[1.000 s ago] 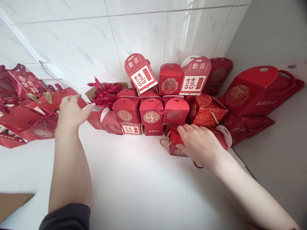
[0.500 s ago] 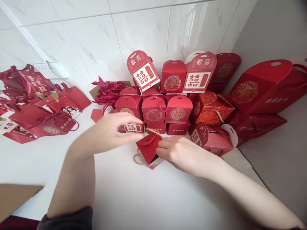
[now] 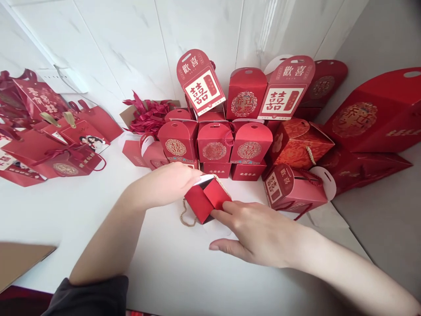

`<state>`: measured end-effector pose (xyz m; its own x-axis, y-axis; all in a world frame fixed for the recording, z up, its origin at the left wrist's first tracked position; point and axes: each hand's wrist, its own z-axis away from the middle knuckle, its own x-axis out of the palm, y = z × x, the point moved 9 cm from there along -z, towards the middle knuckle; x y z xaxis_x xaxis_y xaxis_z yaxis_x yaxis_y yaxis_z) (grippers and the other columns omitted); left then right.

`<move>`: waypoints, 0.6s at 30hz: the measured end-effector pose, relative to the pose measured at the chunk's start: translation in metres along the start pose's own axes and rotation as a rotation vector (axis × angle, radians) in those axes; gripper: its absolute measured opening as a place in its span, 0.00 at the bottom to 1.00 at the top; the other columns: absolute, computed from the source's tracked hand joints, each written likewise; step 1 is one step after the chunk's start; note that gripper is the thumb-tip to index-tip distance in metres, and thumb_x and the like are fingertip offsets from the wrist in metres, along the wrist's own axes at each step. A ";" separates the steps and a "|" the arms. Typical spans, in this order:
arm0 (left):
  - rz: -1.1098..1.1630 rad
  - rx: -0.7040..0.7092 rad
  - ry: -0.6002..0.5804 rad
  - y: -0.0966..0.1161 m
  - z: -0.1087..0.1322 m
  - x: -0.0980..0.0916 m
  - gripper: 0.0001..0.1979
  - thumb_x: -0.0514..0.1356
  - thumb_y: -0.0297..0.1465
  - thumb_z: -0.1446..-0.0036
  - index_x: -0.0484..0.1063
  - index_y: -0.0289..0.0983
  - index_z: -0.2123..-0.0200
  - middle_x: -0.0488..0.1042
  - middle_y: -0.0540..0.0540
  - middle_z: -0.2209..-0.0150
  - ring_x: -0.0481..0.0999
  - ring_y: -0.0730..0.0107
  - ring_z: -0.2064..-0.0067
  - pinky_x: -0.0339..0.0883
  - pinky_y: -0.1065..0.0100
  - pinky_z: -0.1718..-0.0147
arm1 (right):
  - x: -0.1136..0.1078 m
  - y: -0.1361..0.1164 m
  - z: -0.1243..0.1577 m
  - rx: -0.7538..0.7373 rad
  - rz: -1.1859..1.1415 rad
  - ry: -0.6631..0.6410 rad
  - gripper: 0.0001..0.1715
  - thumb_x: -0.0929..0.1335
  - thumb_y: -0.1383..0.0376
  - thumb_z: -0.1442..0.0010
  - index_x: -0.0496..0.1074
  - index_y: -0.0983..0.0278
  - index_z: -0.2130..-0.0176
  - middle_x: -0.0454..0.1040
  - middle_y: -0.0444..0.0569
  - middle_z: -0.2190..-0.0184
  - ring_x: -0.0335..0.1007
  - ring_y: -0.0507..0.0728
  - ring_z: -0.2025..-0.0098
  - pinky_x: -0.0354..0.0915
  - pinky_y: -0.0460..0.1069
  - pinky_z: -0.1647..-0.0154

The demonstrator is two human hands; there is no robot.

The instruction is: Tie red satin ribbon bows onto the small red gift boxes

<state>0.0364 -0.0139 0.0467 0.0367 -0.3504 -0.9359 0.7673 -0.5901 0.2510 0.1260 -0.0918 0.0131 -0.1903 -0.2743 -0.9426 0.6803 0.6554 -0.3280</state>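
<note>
A small red gift box (image 3: 201, 202) stands on the white table with its top opened and inner red flaps showing. Twisted beige cord (image 3: 188, 219) loops out at its left and runs along its upper right edge. My left hand (image 3: 174, 182) is closed on the raised white-backed lid flap at the box's far left edge. The fingertips of my right hand (image 3: 246, 226) rest on the inner flaps, its thumb stretched out apart below. Right behind stand stacked red boxes (image 3: 214, 147) with gold emblems.
Red gift bags (image 3: 66, 162) crowd the left of the white table (image 3: 171, 267). Red ribbons (image 3: 151, 116) fill a cardboard box at the back. An orange patterned box (image 3: 296, 142), a pink-red box (image 3: 296, 191) and large red boxes (image 3: 368, 114) stand right. Brown cardboard (image 3: 23, 261) lies front left.
The small box's lid has been lifted open, exposing the inner flaps. My left hand has closed on the lid edge, and my right hand's thumb has spread away. The view has shifted slightly.
</note>
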 end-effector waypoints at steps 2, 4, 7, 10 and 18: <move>0.042 -0.023 0.022 -0.005 0.005 -0.008 0.19 0.48 0.39 0.35 0.76 0.50 0.50 0.80 0.50 0.58 0.79 0.60 0.59 0.68 0.66 0.62 | 0.000 0.002 0.003 0.037 0.024 -0.007 0.23 0.62 0.53 0.32 0.69 0.64 0.46 0.76 0.52 0.63 0.76 0.62 0.64 0.61 0.52 0.70; 0.050 -0.037 0.085 -0.010 0.008 -0.016 0.20 0.47 0.40 0.34 0.72 0.55 0.45 0.79 0.55 0.51 0.78 0.61 0.54 0.68 0.68 0.60 | 0.000 0.005 0.005 0.082 0.105 -0.009 0.21 0.62 0.56 0.31 0.66 0.63 0.44 0.76 0.52 0.65 0.76 0.62 0.66 0.59 0.51 0.72; 0.027 -0.007 0.125 -0.011 0.009 -0.019 0.21 0.45 0.38 0.32 0.68 0.60 0.41 0.75 0.61 0.45 0.77 0.63 0.48 0.66 0.69 0.54 | -0.005 0.012 0.003 0.136 0.263 0.055 0.19 0.60 0.60 0.30 0.65 0.63 0.43 0.74 0.49 0.70 0.74 0.61 0.72 0.52 0.50 0.77; 0.008 0.008 0.098 -0.012 0.004 -0.013 0.21 0.45 0.37 0.31 0.69 0.57 0.41 0.75 0.58 0.44 0.75 0.62 0.46 0.65 0.67 0.49 | -0.009 0.019 -0.002 0.143 0.350 0.127 0.12 0.62 0.65 0.32 0.68 0.65 0.50 0.74 0.50 0.70 0.73 0.60 0.73 0.49 0.50 0.78; 0.000 -0.131 0.087 -0.019 -0.010 0.009 0.19 0.54 0.43 0.39 0.76 0.47 0.49 0.79 0.46 0.54 0.78 0.55 0.55 0.68 0.64 0.58 | -0.004 0.008 -0.009 -0.037 0.275 0.097 0.07 0.64 0.73 0.36 0.70 0.65 0.65 0.73 0.46 0.72 0.70 0.56 0.73 0.56 0.50 0.74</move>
<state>0.0291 0.0013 0.0308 0.0877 -0.2833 -0.9550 0.8439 -0.4883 0.2224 0.1259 -0.0796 0.0138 -0.0706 -0.0151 -0.9974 0.6901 0.7212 -0.0598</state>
